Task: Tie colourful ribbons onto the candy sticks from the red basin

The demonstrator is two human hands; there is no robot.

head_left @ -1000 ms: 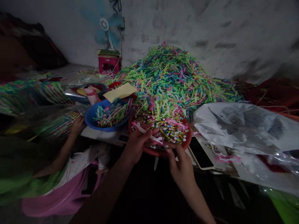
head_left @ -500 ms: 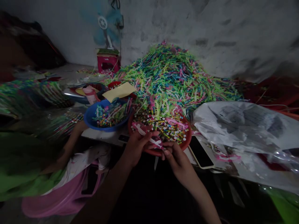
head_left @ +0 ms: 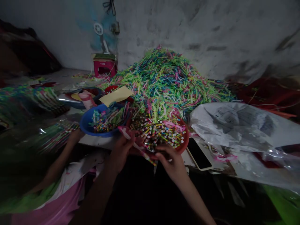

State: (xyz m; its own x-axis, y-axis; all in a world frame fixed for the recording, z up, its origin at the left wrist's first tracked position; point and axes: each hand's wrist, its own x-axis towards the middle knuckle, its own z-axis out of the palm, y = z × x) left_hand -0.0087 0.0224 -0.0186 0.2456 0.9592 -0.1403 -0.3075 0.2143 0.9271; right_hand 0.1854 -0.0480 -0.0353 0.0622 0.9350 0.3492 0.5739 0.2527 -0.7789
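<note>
My left hand (head_left: pixel 122 151) is closed on a pink ribbon strip (head_left: pixel 138 145), whose far end hangs down to the right with a small striped stick at its tip. My right hand (head_left: pixel 170 157) is at the front rim of the red basin (head_left: pixel 186 140), its thumb and fingers curved and apart, with nothing that I can make out between them. Many short striped sticks with white ends (head_left: pixel 161 131) fill the basin. Left of it stands a blue basin (head_left: pixel 85 126) with more sticks and ribbons.
A large heap of coloured ribbons (head_left: pixel 164 78) rises behind the basins. To the right lie a phone (head_left: pixel 199 153) and a white plastic bag (head_left: pixel 225 125). Another person's hand (head_left: pixel 76 136) is at the left, by bundled sticks. A fan (head_left: pixel 98 29) stands on a red stool (head_left: pixel 105 68).
My hands have moved apart, the left one going left with the pink ribbon. My right hand has let go of it. The view has shifted slightly.
</note>
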